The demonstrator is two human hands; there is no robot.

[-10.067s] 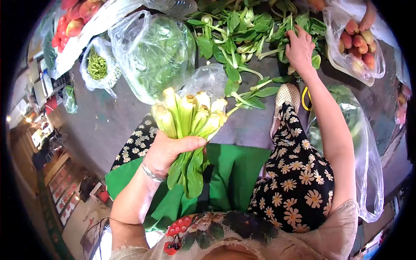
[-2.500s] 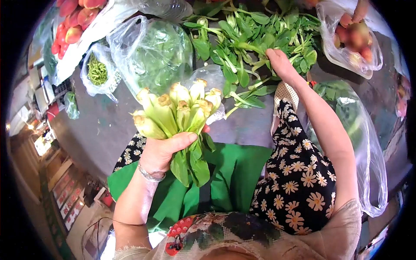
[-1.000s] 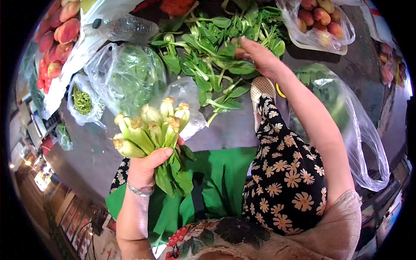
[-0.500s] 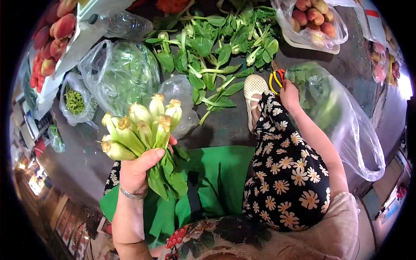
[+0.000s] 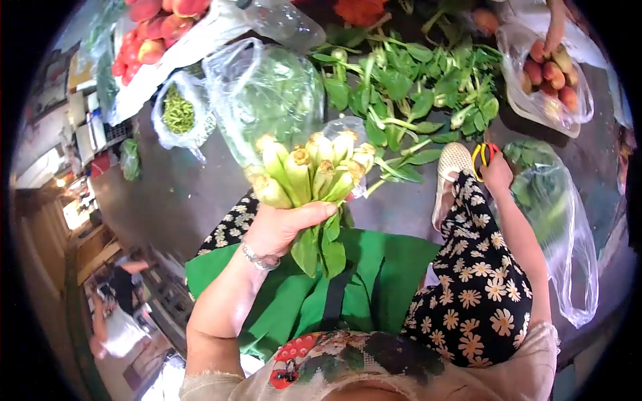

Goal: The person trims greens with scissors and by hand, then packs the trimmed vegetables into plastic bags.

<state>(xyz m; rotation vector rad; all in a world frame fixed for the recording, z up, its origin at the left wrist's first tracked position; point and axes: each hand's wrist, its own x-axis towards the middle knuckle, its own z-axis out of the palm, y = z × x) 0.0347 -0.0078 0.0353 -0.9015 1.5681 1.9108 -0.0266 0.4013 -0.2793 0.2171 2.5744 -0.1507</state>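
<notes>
Dark grey floor [image 5: 200, 200] bears loose leafy greens [image 5: 398, 85] toward its far edge; the left hand [image 5: 284, 228] grasps one pale-stemmed green bunch [image 5: 311, 175]; the right hand [image 5: 497, 175] touches red-and-yellow-handled scissors [image 5: 483, 155], whether fingers grip, I cannot tell.

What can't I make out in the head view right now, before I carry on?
All in the head view:
- Left hand: most of its fingers are hidden behind the bunch of greens.
- Right hand: too small to tell how its fingers sit on the red-and-yellow tool.
- Large clear bag: creased, shiny plastic obscures its green contents.
- Red item: cut off by the top edge.
</notes>
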